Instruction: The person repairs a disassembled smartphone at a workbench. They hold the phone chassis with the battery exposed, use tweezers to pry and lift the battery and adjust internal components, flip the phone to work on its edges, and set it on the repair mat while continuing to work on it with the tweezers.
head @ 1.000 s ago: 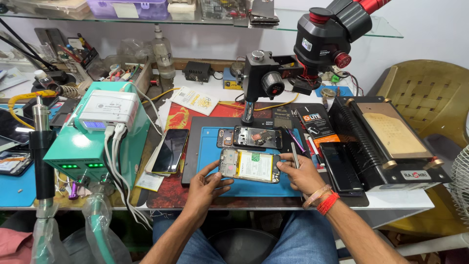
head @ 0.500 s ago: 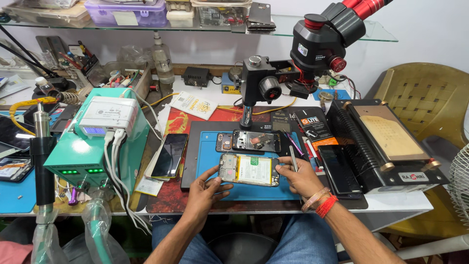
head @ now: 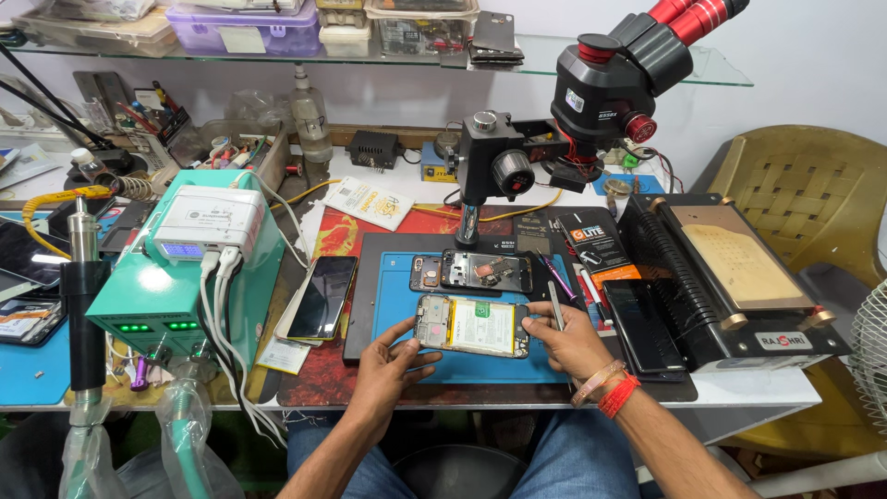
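An opened phone (head: 471, 326) with its back off, battery showing, lies on a blue work mat (head: 397, 296). My left hand (head: 388, 365) grips the phone's left end with thumb and fingers. My right hand (head: 568, 340) steadies the phone's right end and holds thin metal tweezers (head: 555, 306) pointing up. Just beyond the phone lies a second opened phone frame (head: 473, 271), dark, under the microscope.
A black microscope (head: 591, 102) with red eyepieces stands behind the mat. A green power unit (head: 185, 277) with white cables is at left, a dark phone (head: 321, 296) beside it. A black heating plate machine (head: 730, 277) sits right. A glass shelf (head: 545, 57) holds boxes.
The view has tilted slightly down and nearer. Both hands stay on the opened phone; the tweezers in my right hand remain upright.
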{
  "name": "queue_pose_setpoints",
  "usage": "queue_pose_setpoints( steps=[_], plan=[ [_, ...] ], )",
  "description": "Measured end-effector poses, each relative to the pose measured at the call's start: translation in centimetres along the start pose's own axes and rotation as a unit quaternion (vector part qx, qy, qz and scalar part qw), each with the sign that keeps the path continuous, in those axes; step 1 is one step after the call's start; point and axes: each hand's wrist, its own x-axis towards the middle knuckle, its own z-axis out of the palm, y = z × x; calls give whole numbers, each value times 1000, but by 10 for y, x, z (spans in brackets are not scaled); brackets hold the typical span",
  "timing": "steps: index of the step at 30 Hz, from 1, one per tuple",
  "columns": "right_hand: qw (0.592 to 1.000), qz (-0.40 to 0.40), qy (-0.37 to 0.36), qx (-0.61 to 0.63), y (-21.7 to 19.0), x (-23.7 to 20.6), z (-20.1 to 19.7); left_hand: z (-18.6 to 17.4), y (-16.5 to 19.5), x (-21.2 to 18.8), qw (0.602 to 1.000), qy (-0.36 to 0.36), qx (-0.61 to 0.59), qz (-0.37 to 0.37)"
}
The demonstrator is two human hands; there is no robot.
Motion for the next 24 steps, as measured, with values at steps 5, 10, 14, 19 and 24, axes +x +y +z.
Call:
queue_pose_setpoints(
  steps=[5,10,14,19,24],
  plan=[
    [1000,-3,-5,1,0,0,0,-1,-2,1,1000,-3,-7,1],
    [1000,-5,-5,-2,0,1,0,-2,-4,3,1000,-1,-9,-1],
    [1000,-5,-5,-5,2,1,0,-3,-4,3,1000,-1,-4,0],
    [1000,-7,-5,-8,4,3,-1,-2,-5,4,1000,2,-3,-3],
    [1000,-11,-8,-12,7,6,-2,-3,-8,8,1000,5,-6,-4]
  ],
)
